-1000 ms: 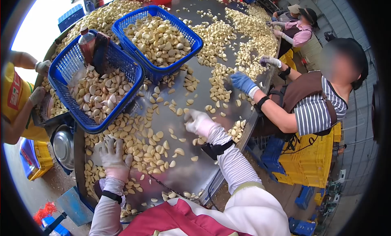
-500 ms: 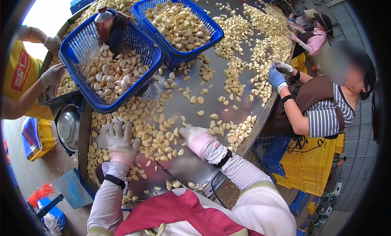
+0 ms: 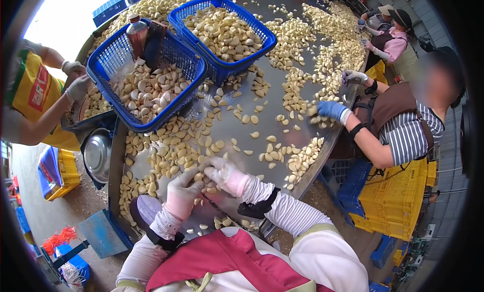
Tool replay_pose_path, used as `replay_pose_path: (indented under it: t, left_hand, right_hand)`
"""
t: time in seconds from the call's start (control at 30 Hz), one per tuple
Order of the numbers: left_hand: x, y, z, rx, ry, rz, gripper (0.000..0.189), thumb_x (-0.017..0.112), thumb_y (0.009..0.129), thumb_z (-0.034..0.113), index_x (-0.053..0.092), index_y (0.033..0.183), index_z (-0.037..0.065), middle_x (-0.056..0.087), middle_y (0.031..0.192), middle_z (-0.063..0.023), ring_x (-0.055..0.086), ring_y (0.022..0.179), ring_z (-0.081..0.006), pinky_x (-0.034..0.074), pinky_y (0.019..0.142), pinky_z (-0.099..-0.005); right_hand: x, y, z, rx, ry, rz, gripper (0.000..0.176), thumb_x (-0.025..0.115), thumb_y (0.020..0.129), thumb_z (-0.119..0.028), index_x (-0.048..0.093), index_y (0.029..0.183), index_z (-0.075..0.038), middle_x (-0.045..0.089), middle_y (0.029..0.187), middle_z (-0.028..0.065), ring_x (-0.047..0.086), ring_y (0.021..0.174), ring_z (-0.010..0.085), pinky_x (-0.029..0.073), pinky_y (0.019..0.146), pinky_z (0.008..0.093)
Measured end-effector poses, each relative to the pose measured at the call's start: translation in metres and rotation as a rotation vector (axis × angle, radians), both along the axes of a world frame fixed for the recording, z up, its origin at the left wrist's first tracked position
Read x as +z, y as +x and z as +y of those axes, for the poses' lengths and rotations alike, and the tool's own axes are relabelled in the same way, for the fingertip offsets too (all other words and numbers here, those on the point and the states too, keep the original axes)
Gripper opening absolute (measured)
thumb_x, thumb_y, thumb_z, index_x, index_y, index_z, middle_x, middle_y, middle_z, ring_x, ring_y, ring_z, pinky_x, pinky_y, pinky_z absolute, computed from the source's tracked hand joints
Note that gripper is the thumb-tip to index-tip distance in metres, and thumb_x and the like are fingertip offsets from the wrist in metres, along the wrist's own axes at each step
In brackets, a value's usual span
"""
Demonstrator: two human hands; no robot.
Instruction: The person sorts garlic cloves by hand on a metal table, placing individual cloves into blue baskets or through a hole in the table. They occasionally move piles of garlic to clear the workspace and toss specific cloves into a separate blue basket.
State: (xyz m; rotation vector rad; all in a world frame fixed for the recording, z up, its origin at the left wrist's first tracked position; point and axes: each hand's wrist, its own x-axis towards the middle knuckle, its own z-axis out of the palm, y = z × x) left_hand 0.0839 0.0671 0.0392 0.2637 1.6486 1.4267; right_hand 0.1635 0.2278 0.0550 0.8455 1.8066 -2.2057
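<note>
My gloved hands meet low over the metal table [image 3: 237, 133], among loose peeled garlic cloves. My left hand [image 3: 183, 195] has its fingers pinched on a garlic clove [image 3: 198, 176]. Curled in from the other side, my right hand [image 3: 224, 176] closes its fingertips at the same spot, partly hiding what they grip. A spread of pale garlic cloves [image 3: 169, 148] lies just beyond both hands. Beside my left wrist is a rounded lilac object [image 3: 146, 210] with a dark edge.
Two blue baskets of cloves, a near one [image 3: 108, 98] and a far one [image 3: 222, 65], stand ahead; a bottle [image 3: 136, 37] sits in the near one. Co-workers' gloved hands work at left [image 3: 75, 82] and right [image 3: 330, 110]. Yellow crates [image 3: 390, 201] are stacked at right.
Both my hands have come together from apart. The left went from spread flat on the cloves to pinching; the right moved left and curled. The right-hand co-worker's blue glove moved lower.
</note>
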Motion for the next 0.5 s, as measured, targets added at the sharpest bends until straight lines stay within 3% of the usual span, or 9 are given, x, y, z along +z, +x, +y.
replay_pose_path:
  t: [0.07, 0.13, 0.17, 0.2, 0.27, 0.3, 0.37, 0.4, 0.5]
  left_hand:
    - [-0.007, -0.006, -0.006, -0.157, -0.065, 0.545, 0.041, 0.069, 0.082, 0.003, 0.061, 0.122, -0.001, 0.067, 0.104, -0.0145, 0.066, 0.092, -0.0256, 0.054, 0.078, -0.032]
    - [-0.005, -0.004, -0.008, -0.16, -0.005, 0.657, 0.038, 0.065, 0.084, 0.003, 0.06, 0.121, -0.003, 0.067, 0.102, -0.0129, 0.066, 0.092, -0.0227, 0.054, 0.077, -0.0303]
    - [0.0, -0.002, -0.008, -0.169, 0.058, 0.77, 0.035, 0.062, 0.086, 0.003, 0.059, 0.121, -0.005, 0.068, 0.099, -0.0112, 0.066, 0.091, -0.0199, 0.054, 0.076, -0.0286]
    - [0.003, -0.001, -0.007, -0.166, 0.06, 0.775, 0.035, 0.062, 0.086, 0.003, 0.059, 0.121, -0.005, 0.068, 0.099, -0.0112, 0.066, 0.091, -0.0199, 0.054, 0.076, -0.0286]
    - [0.013, 0.002, -0.006, -0.012, 0.169, 0.418, 0.033, 0.051, 0.093, 0.01, 0.059, 0.122, -0.005, 0.061, 0.081, -0.0034, 0.051, 0.058, -0.0076, 0.04, 0.05, -0.0221]
    - [0.019, 0.005, -0.004, -0.008, 0.169, 0.422, 0.033, 0.051, 0.093, 0.01, 0.059, 0.122, -0.005, 0.061, 0.081, -0.0034, 0.051, 0.058, -0.0076, 0.04, 0.05, -0.0221]
    - [0.035, 0.009, 0.003, 0.245, 0.217, 0.052, 0.028, 0.046, 0.095, 0.019, 0.062, 0.107, -0.001, 0.054, 0.068, -0.0021, 0.039, 0.048, -0.0062, 0.029, 0.045, -0.0211]
    - [0.044, 0.01, 0.007, 0.246, 0.218, 0.055, 0.028, 0.046, 0.095, 0.019, 0.062, 0.107, -0.001, 0.054, 0.068, -0.0021, 0.039, 0.048, -0.0062, 0.029, 0.045, -0.0211]
    - [0.055, 0.01, 0.012, 0.3, 0.214, -0.099, 0.025, 0.044, 0.095, 0.022, 0.059, 0.093, 0.003, 0.049, 0.06, 0.0009, 0.034, 0.045, -0.0055, 0.027, 0.043, -0.0215]
  right_hand:
    - [0.009, -0.002, -0.005, -0.051, -0.03, -0.063, 0.023, 0.059, 0.095, -0.029, 0.063, 0.098, -0.006, 0.065, 0.075, 0.007, 0.065, 0.073, 0.0168, 0.052, 0.062, 0.0319]
    - [0.016, 0.001, -0.01, 0.372, 1.056, 0.136, 0.038, 0.053, 0.098, -0.041, 0.065, 0.091, -0.005, 0.067, 0.079, 0.0129, 0.067, 0.078, 0.0285, 0.054, 0.068, 0.0394]
    - [0.011, -0.002, -0.015, 0.354, 1.032, 0.151, 0.043, 0.053, 0.095, -0.048, 0.068, 0.089, -0.009, 0.068, 0.087, 0.0176, 0.066, 0.084, 0.0365, 0.052, 0.075, 0.0461]
    - [0.009, -0.001, -0.017, 0.353, 1.037, 0.155, 0.043, 0.053, 0.095, -0.048, 0.068, 0.089, -0.009, 0.068, 0.087, 0.0176, 0.066, 0.084, 0.0365, 0.052, 0.075, 0.0461]
    - [0.009, -0.001, -0.022, 0.185, 1.012, 0.316, 0.041, 0.054, 0.098, -0.043, 0.067, 0.083, -0.008, 0.065, 0.075, 0.0153, 0.067, 0.072, 0.0311, 0.052, 0.066, 0.0423]
    - [0.011, -0.001, -0.027, 0.187, 1.012, 0.322, 0.041, 0.054, 0.098, -0.043, 0.067, 0.083, -0.008, 0.065, 0.075, 0.0153, 0.067, 0.072, 0.0311, 0.052, 0.066, 0.0423]
    - [0.016, -0.003, -0.037, -0.05, 0.45, 0.335, 0.043, 0.054, 0.1, -0.038, 0.064, 0.074, -0.006, 0.059, 0.061, 0.008, 0.059, 0.056, 0.0194, 0.048, 0.054, 0.034]
    - [0.015, -0.003, -0.042, -0.049, 0.451, 0.338, 0.043, 0.054, 0.1, -0.038, 0.064, 0.074, -0.006, 0.059, 0.061, 0.008, 0.059, 0.056, 0.0194, 0.048, 0.054, 0.034]
    - [0.014, 0.002, -0.049, -0.263, 0.033, 0.226, 0.045, 0.051, 0.103, -0.033, 0.061, 0.069, -0.005, 0.053, 0.057, -0.0006, 0.048, 0.05, 0.0083, 0.039, 0.047, 0.0253]
